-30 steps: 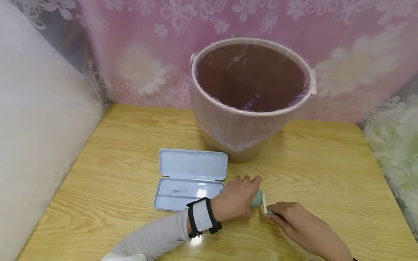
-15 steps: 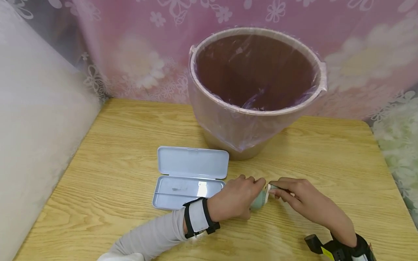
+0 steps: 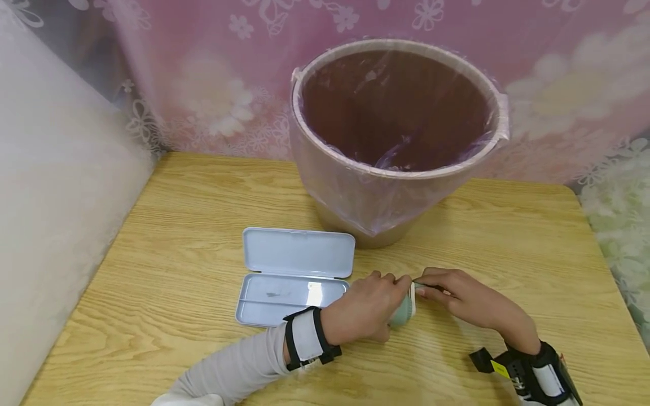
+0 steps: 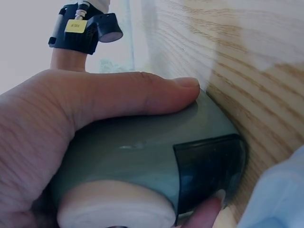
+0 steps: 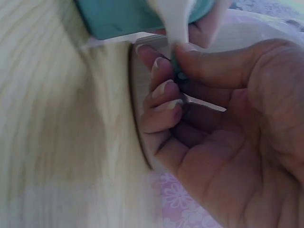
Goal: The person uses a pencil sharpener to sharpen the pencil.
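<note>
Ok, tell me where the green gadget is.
In the head view, the green gadget is low and right of centre, mostly hidden by the left hand, with the right hand pinching the end of its white crank.

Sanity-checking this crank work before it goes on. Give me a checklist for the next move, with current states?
1. Green device steadied: ok, left hand grips its body.
2. Crank handle held: ok, right hand pinches it between thumb and fingers.
3. Contents behind the dark panel: cannot tell, too dark to see through.
4. Blue case shut: not ok if it should be closed; its lid lies open.
5. Bin lined: ok, the clear liner is folded over the rim.
</note>
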A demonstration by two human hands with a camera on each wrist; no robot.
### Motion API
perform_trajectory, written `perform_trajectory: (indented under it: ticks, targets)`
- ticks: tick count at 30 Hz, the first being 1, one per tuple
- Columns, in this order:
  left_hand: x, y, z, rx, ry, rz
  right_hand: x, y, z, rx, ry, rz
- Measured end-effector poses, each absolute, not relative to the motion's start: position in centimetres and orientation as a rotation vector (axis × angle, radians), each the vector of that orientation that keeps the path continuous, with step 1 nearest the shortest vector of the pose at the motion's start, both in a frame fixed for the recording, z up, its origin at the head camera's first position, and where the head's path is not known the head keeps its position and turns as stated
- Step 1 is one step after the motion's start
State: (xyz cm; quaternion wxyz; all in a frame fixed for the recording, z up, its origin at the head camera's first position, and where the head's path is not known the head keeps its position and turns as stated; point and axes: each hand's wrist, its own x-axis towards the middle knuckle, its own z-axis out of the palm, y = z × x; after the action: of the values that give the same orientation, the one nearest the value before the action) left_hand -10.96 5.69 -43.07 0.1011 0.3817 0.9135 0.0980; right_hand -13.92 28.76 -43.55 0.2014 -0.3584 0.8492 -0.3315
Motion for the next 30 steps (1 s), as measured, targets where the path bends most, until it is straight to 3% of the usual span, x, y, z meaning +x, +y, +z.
perform_trajectory:
  ticks: [14,20,30]
  targets:
    - [-10.9,6.1,-43.2,1.086,2.741,0.265,-13.2,28.5,-44.5,-0.877,2.404,-0.885]
    - [-10.6,6.2,-43.3,1.067,2.799,0.207,-12.7,28.0,-45.6,-0.984,2.432,-0.884]
    - [-10.4,6.2,-43.5,1.061,2.85,0.214,-8.0,27.5,-46.8,-0.985,2.431,-0.929]
